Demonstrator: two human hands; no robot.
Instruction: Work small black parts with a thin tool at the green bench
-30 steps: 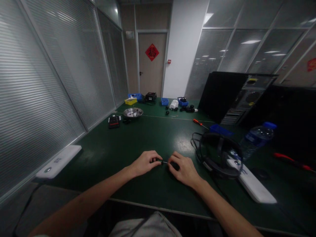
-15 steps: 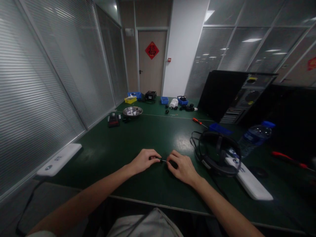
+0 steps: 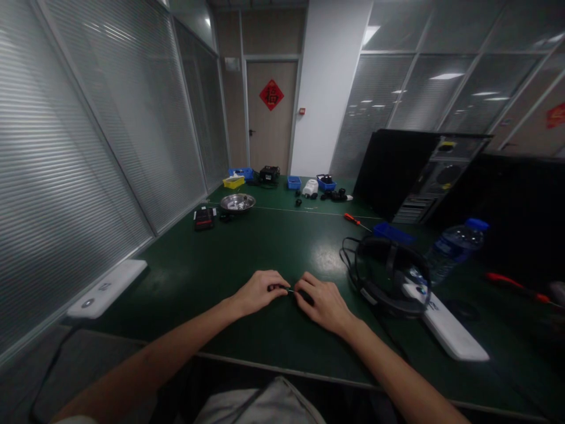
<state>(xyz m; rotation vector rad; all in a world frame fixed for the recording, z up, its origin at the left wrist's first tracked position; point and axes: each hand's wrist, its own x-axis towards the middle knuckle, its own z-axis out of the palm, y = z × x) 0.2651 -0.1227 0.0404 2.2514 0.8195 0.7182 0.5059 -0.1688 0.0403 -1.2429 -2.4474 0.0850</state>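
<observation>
**Two bare hands working at a small dark part on a green table.**

On the table [image 3: 185, 259], a black headset [image 3: 373, 295] lies between the right hand [image 3: 326, 301] and a blue-capped bottle [image 3: 457, 247], partly covering the right-hand white box [image 3: 459, 333]. An orange-handled screwdriver [image 3: 352, 218] lies beyond the headset, near a blue tray. A steel dish [image 3: 223, 204] sits farther off, to the left; a dark computer case [image 3: 397, 171] occupies the far right.

The small dark part [image 3: 272, 288] lies in the left hand [image 3: 258, 291], pinched between thumb and curled fingers. A thin rod [image 3: 291, 290] bridges the narrow gap to the right hand, whose thumb and forefinger pinch its other end; the dark shape beneath those fingers is too hidden to identify.

Counted: one small dark part, one thin rod, one headset, one bottle, one steel dish, one computer case, two white boxes, four blue trays [image 3: 394, 233], one yellow tray [image 3: 233, 184].
</observation>
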